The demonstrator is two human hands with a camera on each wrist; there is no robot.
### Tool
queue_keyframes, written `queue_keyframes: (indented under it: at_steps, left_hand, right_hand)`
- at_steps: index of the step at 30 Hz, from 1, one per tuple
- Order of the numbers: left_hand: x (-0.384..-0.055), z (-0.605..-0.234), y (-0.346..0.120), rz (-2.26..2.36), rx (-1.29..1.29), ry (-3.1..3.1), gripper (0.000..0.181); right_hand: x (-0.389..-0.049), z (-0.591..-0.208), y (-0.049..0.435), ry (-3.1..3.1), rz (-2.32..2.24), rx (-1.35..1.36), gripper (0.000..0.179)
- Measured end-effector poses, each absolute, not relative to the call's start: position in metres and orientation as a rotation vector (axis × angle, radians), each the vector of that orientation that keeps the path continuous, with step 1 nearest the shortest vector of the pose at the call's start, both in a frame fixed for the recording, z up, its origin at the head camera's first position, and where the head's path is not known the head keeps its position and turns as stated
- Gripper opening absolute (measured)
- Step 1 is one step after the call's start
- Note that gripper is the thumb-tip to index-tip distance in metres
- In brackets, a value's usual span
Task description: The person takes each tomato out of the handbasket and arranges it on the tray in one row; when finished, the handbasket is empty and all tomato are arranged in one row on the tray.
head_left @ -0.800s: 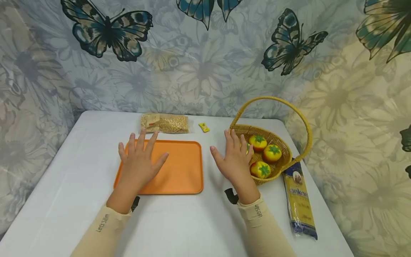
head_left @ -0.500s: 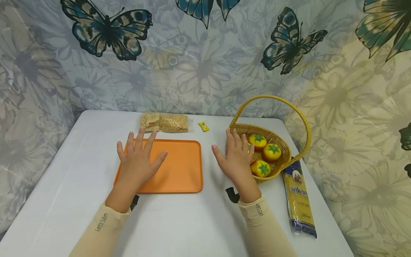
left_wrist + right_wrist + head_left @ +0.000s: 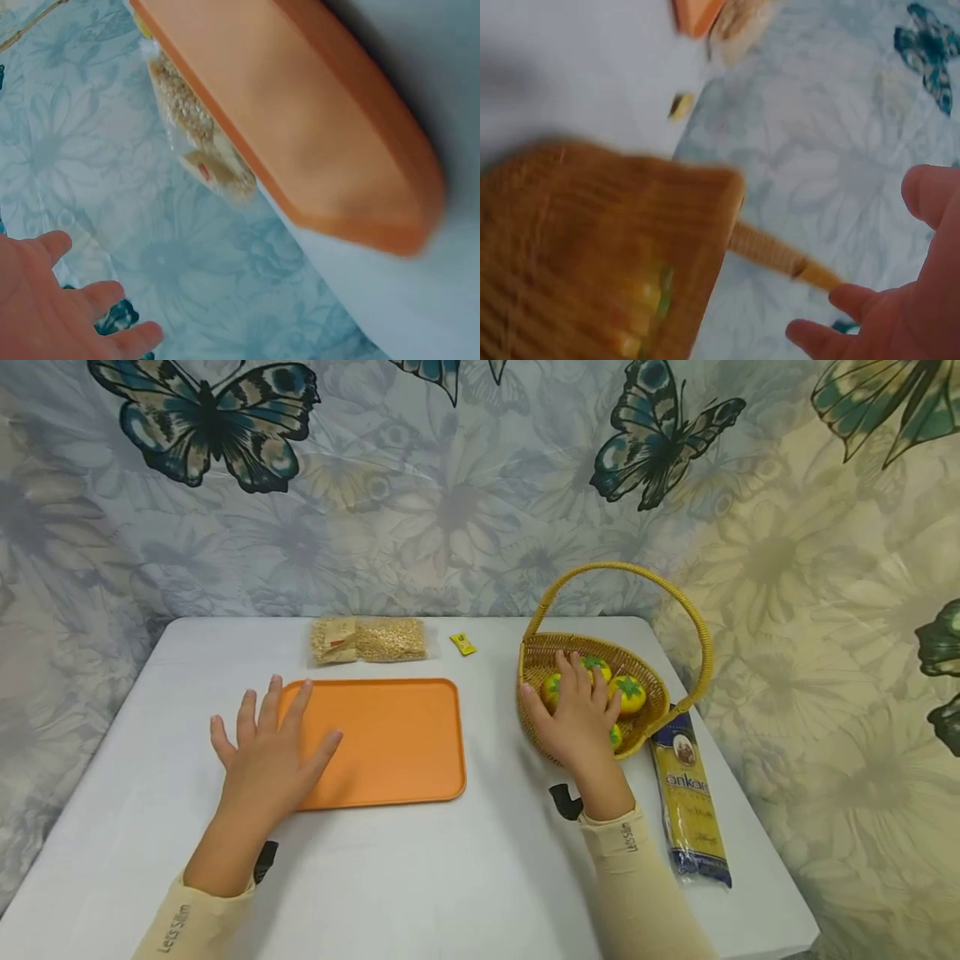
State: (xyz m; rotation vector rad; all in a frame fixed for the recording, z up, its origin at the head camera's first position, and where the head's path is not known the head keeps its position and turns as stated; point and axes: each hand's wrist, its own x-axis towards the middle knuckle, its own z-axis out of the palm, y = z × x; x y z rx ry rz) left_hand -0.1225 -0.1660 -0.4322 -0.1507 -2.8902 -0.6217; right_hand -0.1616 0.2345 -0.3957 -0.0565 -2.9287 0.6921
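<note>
My left hand (image 3: 266,772), fingers spread, is over the left end of the orange tray (image 3: 386,743) and holds nothing. With fingers extended, my right hand (image 3: 581,718) is over the front of the wicker basket (image 3: 528,672), overlapping it in the head view. Several yellow-red fruits with green star-shaped tops, like persimmons (image 3: 628,693), lie in that basket, partly hidden by the hand. The right wrist view shows the basket (image 3: 630,195) blurred, with the hand's fingers beside it. The left wrist view has the tray (image 3: 300,112) beyond the spread fingers.
A clear bag of pale grains or pulses (image 3: 371,639) lies behind the tray. Near it is a small yellow packet (image 3: 462,644). To the right of the basket lies a long yellow-and-blue pack (image 3: 690,802). The basket's tall handle (image 3: 622,567) arches above it.
My right hand has moved right and further over the basket, covering more of the fruit. My left hand has shifted left, off most of the tray. The head view has also shifted slightly.
</note>
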Motion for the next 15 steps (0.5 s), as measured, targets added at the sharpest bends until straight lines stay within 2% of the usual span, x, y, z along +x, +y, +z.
queue_keyframes:
  at_steps: [9,15]
  left_hand:
    - [-0.083,-0.435,-0.192,-0.619,-0.095,-2.934,0.086]
    - [-0.060,-0.453,-0.199,-0.609,-0.143,-3.025,0.091]
  right_hand:
    - [-0.174,-0.389,0.278,-2.938,0.705,-0.170,0.091]
    - [-0.179,-0.405,0.286,-3.021,0.718,-0.182,0.091]
